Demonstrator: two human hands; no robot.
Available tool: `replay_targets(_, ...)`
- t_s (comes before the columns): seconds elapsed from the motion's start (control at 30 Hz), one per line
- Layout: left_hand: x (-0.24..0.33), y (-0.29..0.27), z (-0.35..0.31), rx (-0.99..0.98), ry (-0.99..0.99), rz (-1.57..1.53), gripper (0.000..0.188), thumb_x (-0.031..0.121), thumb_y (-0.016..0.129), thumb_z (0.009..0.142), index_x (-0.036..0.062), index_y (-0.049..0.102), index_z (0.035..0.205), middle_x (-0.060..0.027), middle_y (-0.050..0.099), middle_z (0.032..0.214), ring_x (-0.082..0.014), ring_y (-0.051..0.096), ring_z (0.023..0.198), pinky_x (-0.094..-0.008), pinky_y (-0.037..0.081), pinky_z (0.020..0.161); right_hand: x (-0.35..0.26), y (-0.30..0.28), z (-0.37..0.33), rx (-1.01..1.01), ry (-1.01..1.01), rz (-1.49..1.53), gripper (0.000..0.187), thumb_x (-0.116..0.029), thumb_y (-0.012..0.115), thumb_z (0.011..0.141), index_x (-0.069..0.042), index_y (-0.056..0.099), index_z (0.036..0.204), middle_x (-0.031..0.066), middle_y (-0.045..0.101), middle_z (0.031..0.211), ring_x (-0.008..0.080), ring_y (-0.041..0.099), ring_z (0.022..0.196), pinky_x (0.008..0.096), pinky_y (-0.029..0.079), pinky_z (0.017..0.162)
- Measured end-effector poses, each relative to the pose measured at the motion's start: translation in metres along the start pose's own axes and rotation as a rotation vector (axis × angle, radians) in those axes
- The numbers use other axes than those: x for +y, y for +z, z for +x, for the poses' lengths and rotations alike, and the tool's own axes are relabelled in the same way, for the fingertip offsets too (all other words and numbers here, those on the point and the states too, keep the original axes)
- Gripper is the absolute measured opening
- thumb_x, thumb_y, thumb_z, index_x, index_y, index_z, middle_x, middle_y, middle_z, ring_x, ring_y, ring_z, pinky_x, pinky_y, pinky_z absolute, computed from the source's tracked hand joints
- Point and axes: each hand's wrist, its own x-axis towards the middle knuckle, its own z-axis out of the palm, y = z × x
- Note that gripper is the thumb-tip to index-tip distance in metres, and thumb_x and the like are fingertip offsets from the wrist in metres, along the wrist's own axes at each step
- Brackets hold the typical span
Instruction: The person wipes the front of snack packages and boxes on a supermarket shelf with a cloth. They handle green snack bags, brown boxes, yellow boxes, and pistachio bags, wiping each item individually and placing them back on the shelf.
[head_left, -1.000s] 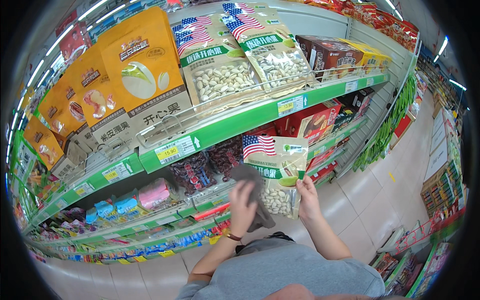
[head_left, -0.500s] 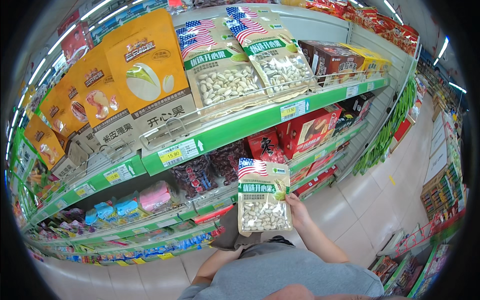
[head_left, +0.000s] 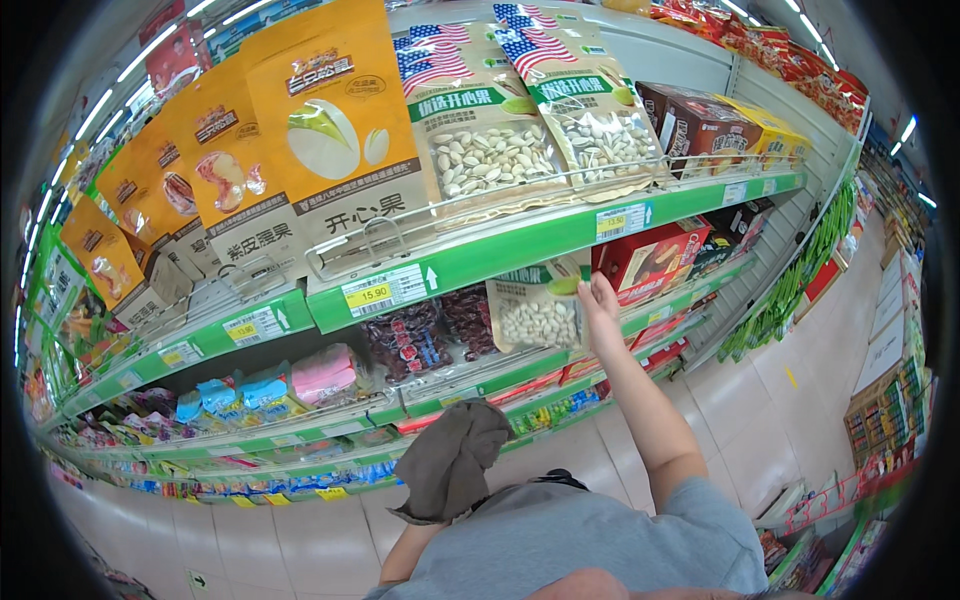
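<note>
My right hand (head_left: 600, 312) grips the right edge of a pistachio bag (head_left: 538, 322), beige with a clear window showing the nuts. The bag is upright in front of the lower shelf, its top hidden behind the green front edge of the upper shelf. A dark grey-brown cloth (head_left: 452, 462) is bunched at the end of my left forearm, held up off the shelves. It covers my left hand, so the fingers do not show. Matching pistachio bags (head_left: 490, 160) lean in rows on the upper shelf.
Orange nut bags (head_left: 330, 120) fill the upper shelf's left, behind a wire rail (head_left: 480, 205). Brown boxes (head_left: 700, 120) stand at its right end. Below are packs of dark red dried fruit (head_left: 405, 340) and a red box (head_left: 650, 265). Green strands (head_left: 800, 275) hang on the end panel.
My right hand has moved the pistachio bag up and forward, to the upper shelf's edge. My left hand has come away from the bag, and the cloth now shows fully, lower left.
</note>
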Motion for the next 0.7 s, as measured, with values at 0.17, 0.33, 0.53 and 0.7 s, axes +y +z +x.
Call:
replay_targets(0.17,0.004,-0.005,-0.018,0.042,0.029,-0.016,0.032,0.014,0.063,0.086,-0.0008,0.058,0.114,-0.0125,0.061,0.110,-0.0254,0.058,0.102,-0.0366,0.046,0.087,0.055,0.014,0.046,-0.040,-0.033,-0.169,0.009,-0.011,0.057,0.094,-0.003,0.055,0.091,-0.0044,0.049,0.073,0.0059,0.042,0.065,0.0245,0.036,0.060)
replay_targets(0.33,0.012,-0.001,-0.024,0.066,0.051,-0.007,0.031,0.014,0.064,0.086,-0.0009,0.058,0.112,-0.0129,0.062,0.109,-0.0262,0.059,0.100,-0.0370,0.047,0.086,0.104,0.000,0.043,-0.137,-0.071,-0.571,0.016,-0.013,0.062,0.090,0.000,0.056,0.097,0.0046,0.051,0.067,0.0098,0.045,0.064,0.0278,0.039,0.056)
replay_targets(0.53,0.022,0.007,-0.021,0.080,0.084,0.028,0.030,0.015,0.065,0.085,-0.0010,0.059,0.110,-0.0133,0.062,0.106,-0.0272,0.060,0.098,-0.0375,0.047,0.084,0.089,0.006,0.012,0.088,-0.592,-0.928,0.025,-0.004,0.059,0.084,0.001,0.056,0.108,0.0184,0.062,0.095,0.0357,0.061,0.087,0.0390,0.050,0.077)
replay_targets(0.7,0.025,0.015,-0.015,0.072,0.098,0.057,0.029,0.015,0.066,0.084,-0.0012,0.060,0.108,-0.0136,0.063,0.105,-0.0281,0.060,0.097,-0.0380,0.048,0.083,-0.033,0.037,-0.018,-0.382,-0.791,-0.821,0.034,0.004,0.062,0.075,-0.001,0.058,0.109,0.0173,0.062,0.109,0.0350,0.061,0.095,0.0407,0.049,0.083)
